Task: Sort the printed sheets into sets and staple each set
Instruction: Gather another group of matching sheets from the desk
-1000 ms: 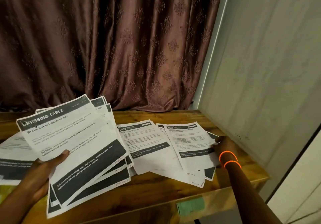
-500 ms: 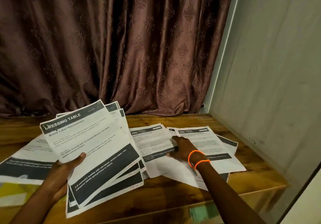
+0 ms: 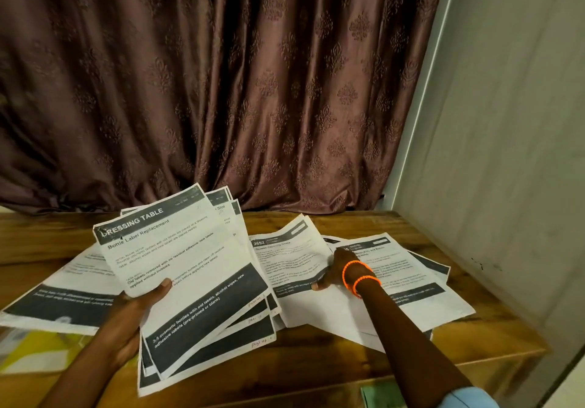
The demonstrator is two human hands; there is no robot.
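At the far left, loose sheets lie flat on the wooden surface, partly over something yellow; beside them the left hand holds a fanned stack headed "DRESSING TABLE" tilted up off the surface, its grip a pinch, thumb on the top page and fingers hidden behind; to the right, the right hand, which a second ago rested at the outer edge of the spread, has crossed inward and now lifts the sheet numbered 2652, thumb on its face, its far edge curling up; further right, more sheets lie overlapped; sorting looks midway, this page probably bound for the held stack; no stapler shows.
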